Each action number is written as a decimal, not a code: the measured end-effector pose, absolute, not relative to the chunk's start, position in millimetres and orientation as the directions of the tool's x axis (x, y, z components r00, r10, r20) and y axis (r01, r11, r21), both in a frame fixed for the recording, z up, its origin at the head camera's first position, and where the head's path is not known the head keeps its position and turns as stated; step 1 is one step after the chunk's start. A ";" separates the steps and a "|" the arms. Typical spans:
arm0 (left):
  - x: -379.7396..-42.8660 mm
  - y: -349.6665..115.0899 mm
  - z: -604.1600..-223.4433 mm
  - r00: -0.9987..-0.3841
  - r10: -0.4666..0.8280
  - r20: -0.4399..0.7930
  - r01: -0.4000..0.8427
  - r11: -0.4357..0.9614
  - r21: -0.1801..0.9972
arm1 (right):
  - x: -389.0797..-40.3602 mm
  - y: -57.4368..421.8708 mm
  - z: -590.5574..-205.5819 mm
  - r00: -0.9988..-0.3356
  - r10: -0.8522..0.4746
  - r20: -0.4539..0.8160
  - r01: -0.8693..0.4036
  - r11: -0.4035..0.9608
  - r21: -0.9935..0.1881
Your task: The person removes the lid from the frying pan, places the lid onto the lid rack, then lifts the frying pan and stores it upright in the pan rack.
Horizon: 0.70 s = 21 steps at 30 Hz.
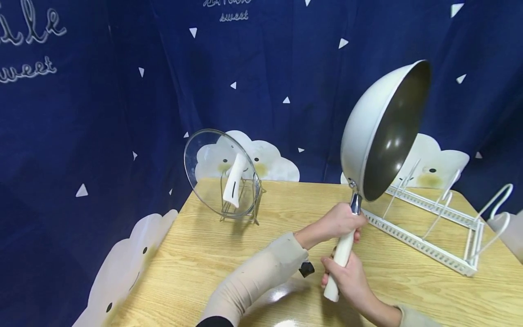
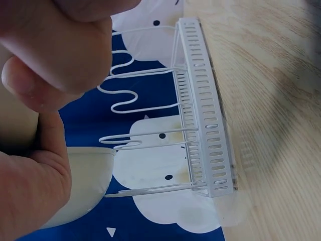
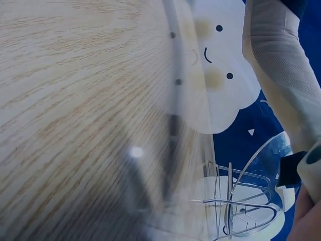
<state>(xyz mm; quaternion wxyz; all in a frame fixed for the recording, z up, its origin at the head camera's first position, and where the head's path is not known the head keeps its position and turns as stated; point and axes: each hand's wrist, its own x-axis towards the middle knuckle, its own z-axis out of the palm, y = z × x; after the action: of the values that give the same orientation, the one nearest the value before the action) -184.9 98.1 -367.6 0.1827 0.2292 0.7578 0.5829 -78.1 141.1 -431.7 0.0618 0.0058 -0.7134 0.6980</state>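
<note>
A wok [image 1: 367,131], white outside and dark inside, is held up off the table with its bowl at the top and its pale handle [image 1: 344,250] slanting down. My left hand [image 1: 341,220] grips the handle just below the metal collar. Lower down, my right hand [image 1: 347,274] holds the same handle, its thumb lying along it. In the left wrist view, left-hand fingers [image 2: 65,50] fill the left side, with part of the wok's white bowl [image 2: 83,183] below. The right wrist view catches only a bit of the right hand [image 3: 307,221] at its lower right edge.
Right of the wok, a white wire rack [image 1: 425,240] with upright loops stands on the wooden table [image 1: 163,281]. At the back left, a glass lid [image 1: 204,181] with a white handle leans in a small metal stand [image 1: 255,213]. A blue curtain [image 1: 265,59] hangs behind.
</note>
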 end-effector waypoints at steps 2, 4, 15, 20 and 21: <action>-184.9 98.9 -369.1 -0.823 0.569 -0.012 0.129 0.207 0.970 | -77.4 141.3 -431.8 -0.992 0.086 0.088 -0.085 0.035 -0.996; -185.1 99.8 -370.3 -0.817 0.577 -0.009 0.133 0.204 0.970 | -77.0 141.5 -432.3 -0.992 0.092 0.083 -0.079 0.038 -0.996; -183.9 109.3 -369.8 -0.815 0.578 -0.026 0.116 0.207 0.971 | -76.2 144.3 -433.5 -0.987 0.119 0.107 -0.113 -0.037 -0.993; -181.6 114.1 -370.2 -0.823 0.566 -0.041 0.097 0.213 0.972 | -74.4 146.6 -434.8 -0.986 0.131 0.107 -0.115 -0.059 -0.992; -181.2 115.0 -370.0 -0.824 0.564 -0.041 0.100 0.218 0.971 | -74.2 147.3 -435.2 -0.985 0.130 0.112 -0.121 -0.064 -0.991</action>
<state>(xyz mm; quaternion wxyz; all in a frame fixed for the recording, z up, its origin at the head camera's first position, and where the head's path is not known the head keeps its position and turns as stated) -181.2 115.0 -370.0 0.1982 0.2202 0.7548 0.5853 -74.2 147.3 -435.2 0.0858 -0.0034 -0.6789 0.7292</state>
